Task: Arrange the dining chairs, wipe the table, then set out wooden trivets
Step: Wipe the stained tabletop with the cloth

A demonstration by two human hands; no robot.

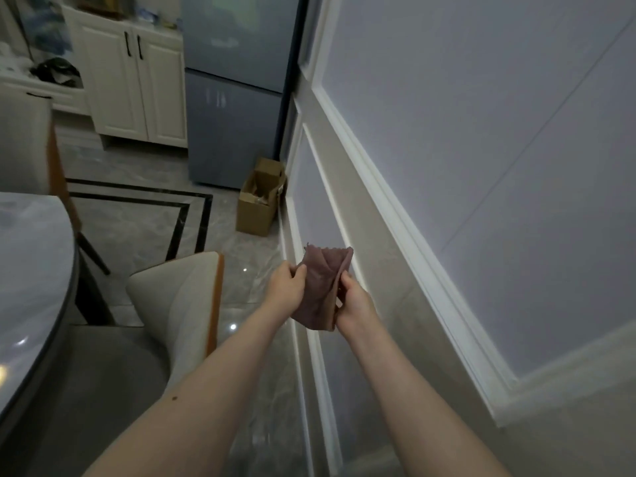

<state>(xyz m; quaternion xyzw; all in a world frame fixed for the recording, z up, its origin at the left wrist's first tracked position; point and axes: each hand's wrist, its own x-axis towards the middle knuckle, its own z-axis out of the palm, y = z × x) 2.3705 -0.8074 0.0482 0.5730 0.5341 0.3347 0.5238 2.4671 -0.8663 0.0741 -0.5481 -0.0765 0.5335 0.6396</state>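
**Cloth in both hands, table not yet wiped**

Head view. Nearest: two bare forearms reaching forward from the bottom edge. Left hand [287,287] pinching the left edge of a brown cloth [323,287], fingers curled onto it. Right hand [354,301] gripping the right edge, thumb on top. Cloth held in the air between the hands, partly folded, upper edge scalloped, well above the floor and close to the panelled wall [481,166].

Left of the arms: cream chair [179,304] with an orange back edge, just beside the round table [38,270]. Second chair [24,146] further along the table rim. Both close in, apparently tucked; seats mostly hidden. Visible part of the tabletop glossy, with light reflections; cannot tell whether clean.

Further off: open cardboard box [260,201] on the floor against the wall, fridge [237,91] behind it, white cabinet [137,84] to its left.

Progress, judged: chair step probably done or nearly so. Wipe step in preparation only, cloth well apart from the table. No trivets in view; that step untouched.
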